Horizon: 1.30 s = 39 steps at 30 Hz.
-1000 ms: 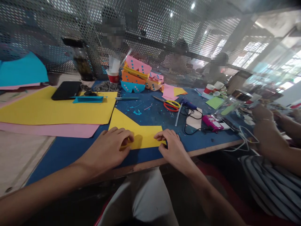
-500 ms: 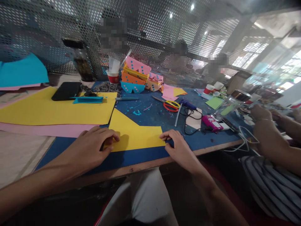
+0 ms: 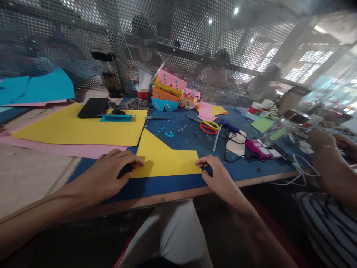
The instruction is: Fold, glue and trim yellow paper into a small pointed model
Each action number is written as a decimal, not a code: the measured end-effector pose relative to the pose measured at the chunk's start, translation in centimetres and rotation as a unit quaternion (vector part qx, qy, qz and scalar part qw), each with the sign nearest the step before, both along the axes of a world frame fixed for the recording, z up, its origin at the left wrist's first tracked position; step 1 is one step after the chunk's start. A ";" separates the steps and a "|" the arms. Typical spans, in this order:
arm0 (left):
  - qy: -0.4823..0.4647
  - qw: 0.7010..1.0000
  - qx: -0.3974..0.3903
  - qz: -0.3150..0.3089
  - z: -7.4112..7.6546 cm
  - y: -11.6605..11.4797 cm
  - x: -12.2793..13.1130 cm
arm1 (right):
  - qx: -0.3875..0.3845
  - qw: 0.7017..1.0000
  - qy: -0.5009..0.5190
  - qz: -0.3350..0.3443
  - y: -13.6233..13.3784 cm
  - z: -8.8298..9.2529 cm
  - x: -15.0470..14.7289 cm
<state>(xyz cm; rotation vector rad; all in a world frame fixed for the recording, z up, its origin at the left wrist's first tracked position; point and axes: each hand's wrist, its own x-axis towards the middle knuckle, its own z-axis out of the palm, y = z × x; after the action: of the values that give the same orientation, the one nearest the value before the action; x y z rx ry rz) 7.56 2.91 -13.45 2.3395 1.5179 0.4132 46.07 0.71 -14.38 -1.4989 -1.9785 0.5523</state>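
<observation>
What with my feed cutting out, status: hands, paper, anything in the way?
Left hand on yellow paper, left corner; right hand on right corner. Paper flat on blue mat. Scissors beyond, clear.

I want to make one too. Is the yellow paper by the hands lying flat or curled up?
Flat: the yellow paper lies against the blue mat, left hand on one end, right hand on the other corner.

craft workshop — coloured paper sheets point(image 3: 80, 130) | scissors point(image 3: 208, 126) | glue gun point(image 3: 229, 125)

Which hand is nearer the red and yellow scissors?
Right. The right hand is at the yellow paper's right corner, below the scissors; the left hand at its left corner.
</observation>
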 end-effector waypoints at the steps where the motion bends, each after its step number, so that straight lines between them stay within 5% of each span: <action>1: -0.002 1.000 0.001 0.001 0.0 -0.1 0.1 | 0.001 1.000 0.001 0.001 0.0 0.0 0.0; 24: -0.038 0.999 -0.003 -0.019 -0.2 0.4 -1.1 | 0.026 0.999 0.022 0.017 0.6 0.3 0.6; 28: -0.035 0.999 0.031 0.000 1.3 1.2 0.3 | 0.083 0.995 -0.048 0.032 1.6 2.1 -0.4; 32: 0.001 0.998 0.067 -0.018 2.8 2.7 2.3 | 0.032 0.986 -0.142 0.080 2.8 3.3 -2.1; 39: 0.086 0.989 0.096 -0.076 2.6 6.3 4.7 | -0.006 0.977 -0.195 0.089 4.0 3.6 -2.4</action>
<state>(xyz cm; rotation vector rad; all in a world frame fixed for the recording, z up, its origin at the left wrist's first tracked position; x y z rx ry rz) 12.24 9.22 -10.80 2.6823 1.4143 0.3406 43.69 4.75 -10.74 -1.5361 -2.4322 0.3598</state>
